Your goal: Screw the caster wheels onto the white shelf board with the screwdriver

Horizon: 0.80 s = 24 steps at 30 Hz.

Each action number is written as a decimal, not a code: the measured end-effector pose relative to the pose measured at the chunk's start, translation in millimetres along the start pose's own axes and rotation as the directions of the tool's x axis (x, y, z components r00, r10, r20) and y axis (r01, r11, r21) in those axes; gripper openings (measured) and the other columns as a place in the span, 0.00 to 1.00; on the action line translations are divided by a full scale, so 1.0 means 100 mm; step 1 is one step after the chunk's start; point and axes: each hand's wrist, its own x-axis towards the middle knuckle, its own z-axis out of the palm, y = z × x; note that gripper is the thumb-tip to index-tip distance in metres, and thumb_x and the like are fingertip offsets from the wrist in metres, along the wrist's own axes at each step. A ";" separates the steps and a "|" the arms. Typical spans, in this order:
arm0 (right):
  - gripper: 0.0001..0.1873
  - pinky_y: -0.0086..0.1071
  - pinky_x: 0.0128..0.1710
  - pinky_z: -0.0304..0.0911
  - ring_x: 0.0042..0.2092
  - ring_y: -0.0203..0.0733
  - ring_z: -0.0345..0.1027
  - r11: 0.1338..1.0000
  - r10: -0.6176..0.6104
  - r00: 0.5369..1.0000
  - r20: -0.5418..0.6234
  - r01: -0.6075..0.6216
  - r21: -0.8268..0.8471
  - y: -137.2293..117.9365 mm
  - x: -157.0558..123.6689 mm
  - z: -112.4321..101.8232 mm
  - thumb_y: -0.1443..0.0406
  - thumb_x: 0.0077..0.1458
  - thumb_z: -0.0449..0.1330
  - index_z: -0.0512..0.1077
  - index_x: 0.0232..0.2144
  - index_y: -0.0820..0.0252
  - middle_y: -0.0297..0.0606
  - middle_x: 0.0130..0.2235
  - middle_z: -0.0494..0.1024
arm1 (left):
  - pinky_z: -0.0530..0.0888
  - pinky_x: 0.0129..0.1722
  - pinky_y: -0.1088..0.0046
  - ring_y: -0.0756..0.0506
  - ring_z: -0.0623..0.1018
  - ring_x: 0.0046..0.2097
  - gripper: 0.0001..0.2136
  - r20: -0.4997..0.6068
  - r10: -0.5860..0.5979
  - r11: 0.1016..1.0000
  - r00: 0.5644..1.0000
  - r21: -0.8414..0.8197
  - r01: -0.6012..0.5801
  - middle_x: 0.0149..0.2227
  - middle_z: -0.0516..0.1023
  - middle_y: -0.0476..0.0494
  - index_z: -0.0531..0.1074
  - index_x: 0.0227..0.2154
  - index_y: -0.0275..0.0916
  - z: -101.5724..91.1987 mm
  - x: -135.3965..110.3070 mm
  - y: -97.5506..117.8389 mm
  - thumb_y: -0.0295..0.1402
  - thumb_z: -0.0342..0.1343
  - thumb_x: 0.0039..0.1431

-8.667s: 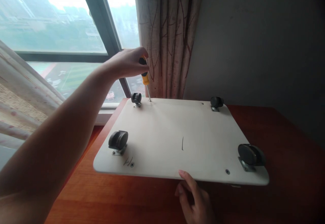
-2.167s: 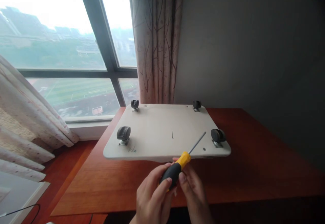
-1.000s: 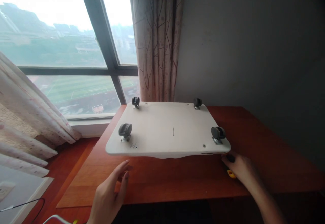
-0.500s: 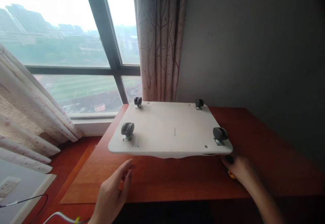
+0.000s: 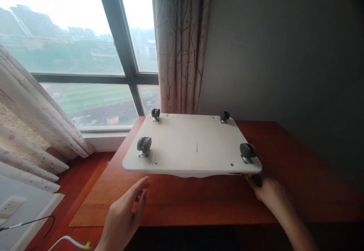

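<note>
A white board (image 5: 182, 156) lies on the red-brown wooden table (image 5: 199, 205) with black casters pointing up at its corners, such as the near-left caster (image 5: 144, 145) and the near-right caster (image 5: 248, 151). My left hand (image 5: 126, 213) hovers open, fingers stretched toward the board's front left edge, not touching it. My right hand (image 5: 270, 196) rests on the table just below the near-right corner. It is curled over the screwdriver (image 5: 257, 181), of which only the black handle end shows.
A patterned curtain (image 5: 182, 46) hangs behind the board beside a large window (image 5: 71, 54). A grey wall stands at the right. A light curtain (image 5: 31, 129) drapes at the left, with a cable (image 5: 65, 239) and a wall socket (image 5: 10, 205) low at the left.
The screwdriver went from driving at the far-left caster, to both hands, then down onto the table at the right under my right hand. My left hand let go and opened.
</note>
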 end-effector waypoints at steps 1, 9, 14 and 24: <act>0.34 0.41 0.32 0.67 0.39 0.60 0.80 1.000 0.006 1.000 0.004 -0.006 -0.006 -0.01 -0.01 0.00 0.43 0.64 0.43 0.75 0.49 0.60 0.52 0.39 0.83 | 0.81 0.41 0.75 0.47 0.84 0.37 0.17 0.001 0.001 1.000 1.000 -0.001 -0.001 0.43 0.83 0.43 0.66 0.59 0.42 -0.01 0.00 0.00 0.35 0.51 0.70; 0.34 0.43 0.33 0.68 0.40 0.61 0.80 1.000 0.009 1.000 -0.006 -0.009 0.000 -0.06 -0.07 -0.02 0.43 0.64 0.43 0.74 0.50 0.61 0.54 0.40 0.82 | 0.81 0.40 0.76 0.47 0.84 0.36 0.16 -0.031 0.039 0.999 0.999 -0.012 -0.040 0.42 0.84 0.44 0.67 0.58 0.42 -0.03 0.03 0.03 0.35 0.52 0.70; 0.34 0.45 0.35 0.68 0.41 0.63 0.79 1.000 0.009 1.000 0.026 -0.009 0.001 -0.07 -0.10 0.00 0.43 0.65 0.40 0.73 0.50 0.60 0.53 0.41 0.81 | 0.80 0.39 0.78 0.48 0.84 0.35 0.15 -0.040 0.058 0.998 0.998 0.014 -0.057 0.41 0.84 0.44 0.67 0.57 0.41 -0.02 0.03 0.01 0.35 0.50 0.70; 0.33 0.45 0.34 0.68 0.39 0.61 0.79 0.996 -0.037 0.996 -0.080 0.043 0.082 0.02 -0.08 0.12 0.42 0.63 0.43 0.73 0.49 0.57 0.52 0.42 0.81 | 0.80 0.38 0.78 0.48 0.84 0.35 0.16 -0.033 0.022 0.998 0.999 -0.057 -0.023 0.41 0.84 0.45 0.68 0.57 0.43 -0.02 0.02 0.02 0.34 0.53 0.68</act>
